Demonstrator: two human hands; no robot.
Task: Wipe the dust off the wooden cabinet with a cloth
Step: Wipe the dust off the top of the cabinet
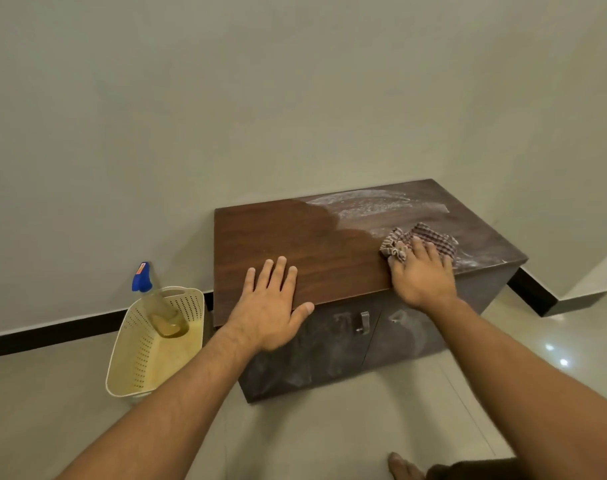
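1. A wooden cabinet point(295, 237) stands against a wall, with white dust on the right part of its top.
2. The left hand point(270, 306) lies flat, fingers straight, on its front edge.
3. The right hand point(421, 277) presses a checked cloth point(430, 235) onto the dusty part with flat fingers.

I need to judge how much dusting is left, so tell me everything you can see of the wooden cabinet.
The wooden cabinet is low and boxy, on the floor against the wall. Its brown wood-grain top looks clean on the left; white dust streaks lie on the right. Two dust-smeared front doors, one metal handle visible. The left hand rests flat on the top's front edge; the right hand presses a checked cloth onto the dusty part.
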